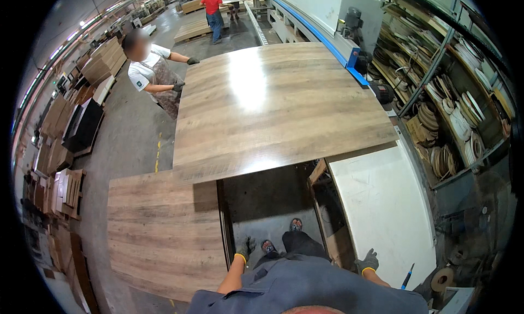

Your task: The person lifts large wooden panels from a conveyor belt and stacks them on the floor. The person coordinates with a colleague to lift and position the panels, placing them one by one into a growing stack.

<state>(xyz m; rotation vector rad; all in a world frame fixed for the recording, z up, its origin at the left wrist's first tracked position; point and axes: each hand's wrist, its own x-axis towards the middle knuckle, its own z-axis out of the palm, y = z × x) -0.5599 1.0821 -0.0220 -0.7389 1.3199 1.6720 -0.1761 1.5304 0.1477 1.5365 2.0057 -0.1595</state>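
Observation:
My left hand (247, 248), in a dark glove with a yellow cuff, hangs beside the near end of a wood-grain panel (161, 226) on the left. Its fingers stretch out and hold nothing. My right hand (369, 261), gloved the same way, is open at the left edge of a white worktop (385, 205). A slim blue and black tool (407, 277) lies on that worktop, to the right of this hand. Ahead, apart from both hands, a larger wood-grain panel (284, 106) reaches over the left panel's far corner and the worktop's far end.
A co-worker (154, 68) grips the large panel's left edge with gloved hands. Behind it runs a machine with a blue rail (316, 27). Shelves (436, 90) with coiled edging strips stand right. Stacked boards (65, 191) line the left; another person (213, 11) is farther back.

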